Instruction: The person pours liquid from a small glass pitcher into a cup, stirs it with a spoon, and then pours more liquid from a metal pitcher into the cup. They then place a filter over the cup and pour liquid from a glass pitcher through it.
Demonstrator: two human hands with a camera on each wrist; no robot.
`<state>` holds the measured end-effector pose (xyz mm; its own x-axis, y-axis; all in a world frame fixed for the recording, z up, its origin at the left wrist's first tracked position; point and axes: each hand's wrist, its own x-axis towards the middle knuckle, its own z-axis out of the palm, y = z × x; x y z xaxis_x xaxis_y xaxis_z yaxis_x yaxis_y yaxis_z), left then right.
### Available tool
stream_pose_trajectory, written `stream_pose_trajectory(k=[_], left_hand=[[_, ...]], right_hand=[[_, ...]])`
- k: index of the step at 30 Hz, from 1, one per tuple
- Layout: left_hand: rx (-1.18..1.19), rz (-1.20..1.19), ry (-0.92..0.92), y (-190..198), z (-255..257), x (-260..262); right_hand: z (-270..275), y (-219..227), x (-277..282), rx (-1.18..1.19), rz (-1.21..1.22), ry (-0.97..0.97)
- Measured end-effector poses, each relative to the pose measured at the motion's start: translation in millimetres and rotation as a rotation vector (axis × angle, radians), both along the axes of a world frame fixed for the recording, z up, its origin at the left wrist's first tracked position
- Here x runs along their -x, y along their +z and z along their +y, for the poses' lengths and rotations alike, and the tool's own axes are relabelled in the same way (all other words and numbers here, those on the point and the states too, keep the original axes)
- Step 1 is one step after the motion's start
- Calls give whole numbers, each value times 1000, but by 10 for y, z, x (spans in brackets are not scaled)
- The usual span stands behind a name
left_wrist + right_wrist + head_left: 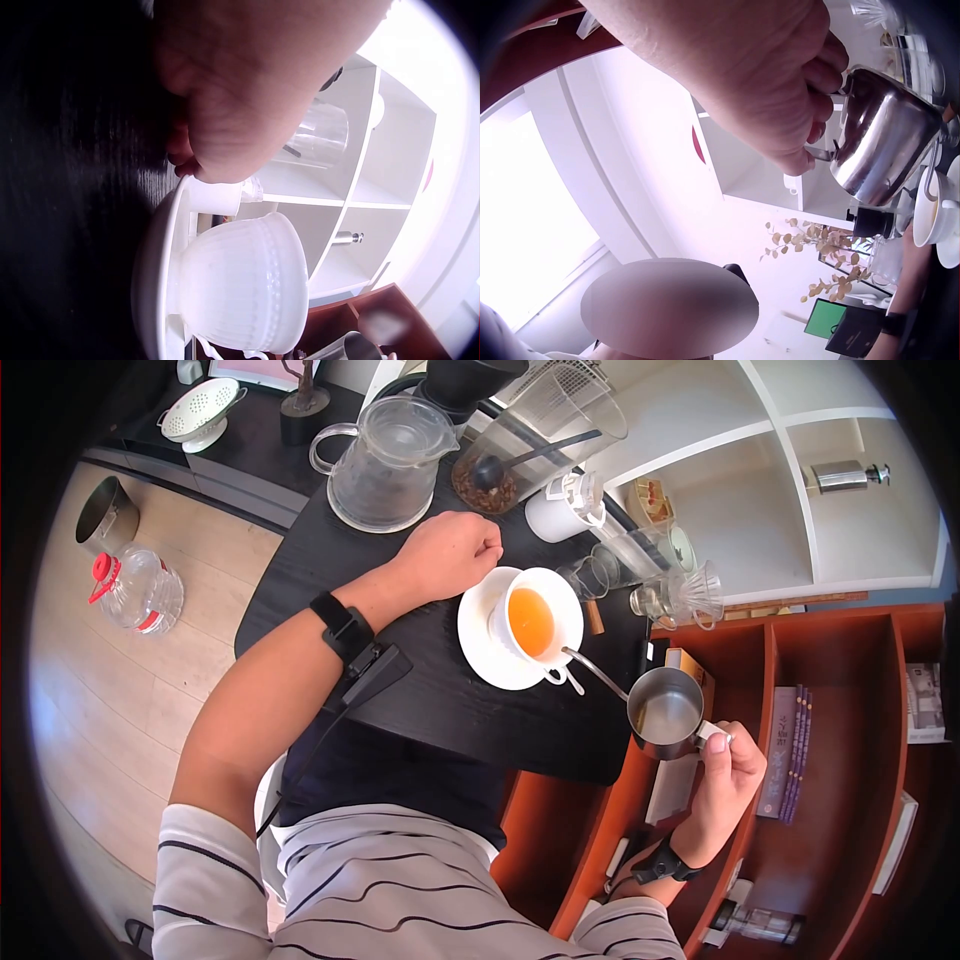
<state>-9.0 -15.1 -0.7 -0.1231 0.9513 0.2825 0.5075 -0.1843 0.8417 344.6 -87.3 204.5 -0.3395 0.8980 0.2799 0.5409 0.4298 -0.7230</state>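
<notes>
My right hand [730, 765] grips the handle of a small stainless steel gooseneck kettle [660, 748], with a little liquid at its bottom. Its thin spout [597, 672] reaches left, the tip right at the rim of a white teacup [240, 285]. Orange tea [530, 622] stands in the cup. Under it lies a white saucer [477, 645], with a spoon handle [575, 681] at its near edge. On the black table my left hand [455, 552] rests with loosely curled fingers, right at the saucer's far rim and holding nothing.
Behind the left hand stand a glass server [385, 470], a clear container of brown pieces [475, 490] and a white canister [555, 515]. Small glasses [590, 572] and a ribbed glass dripper [697, 595] stand beyond the cup. A red-brown bookcase [780, 660] borders the right side.
</notes>
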Motion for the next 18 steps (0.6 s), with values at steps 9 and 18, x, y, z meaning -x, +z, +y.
stream_pose_trajectory(k=[9, 18], left_hand=[[-23, 4, 4, 17, -12, 4], [-15, 3, -1, 22, -13, 7]], right_hand=[[-21, 13, 10, 23, -1, 31], [-9, 11, 11, 32, -3, 55]])
